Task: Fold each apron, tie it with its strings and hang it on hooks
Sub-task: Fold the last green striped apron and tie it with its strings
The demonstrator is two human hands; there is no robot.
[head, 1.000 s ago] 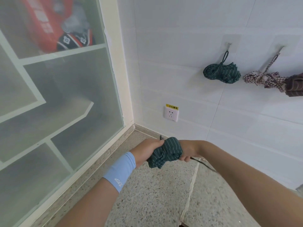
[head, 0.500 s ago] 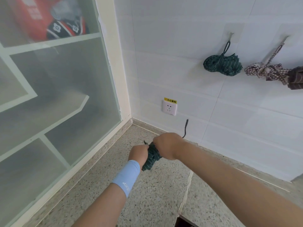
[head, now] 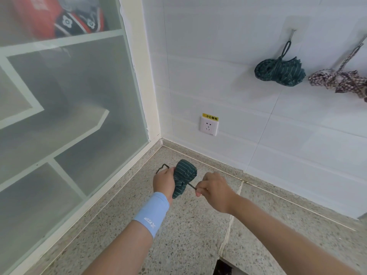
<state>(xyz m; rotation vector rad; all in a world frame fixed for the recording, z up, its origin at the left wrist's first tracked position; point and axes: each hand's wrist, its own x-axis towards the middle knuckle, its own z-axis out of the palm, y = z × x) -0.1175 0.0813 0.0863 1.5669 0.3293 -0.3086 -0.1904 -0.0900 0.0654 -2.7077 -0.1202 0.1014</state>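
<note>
A person's two bare arms reach forward over a speckled stone counter in the corner of a white tiled wall. The left hand grips a small rolled bundle, a dark green apron with thin pale stripes, and its fingers are curled round the bundle's left side. The bundle is held just above the counter, between the two hands, with its rounded end pointing up toward the wall. The left wrist wears a light blue wristband.

The right hand sits just beside the bundle, pinching a thin dark string between thumb and forefinger, with the other fingers curled in. The string runs taut from the pinch to the bundle's middle. It may pass round the bundle, but the view is too small to be sure. A short loop of string pokes out past the left hand.

Higher on the wall, a second green striped apron, tied into a bundle, hangs by its loop from a metal hook. Just beside it to the right hangs a checked apron, also bundled. Below them is a white socket with a yellow label above it. A frosted glass panel fills the left side.
</note>
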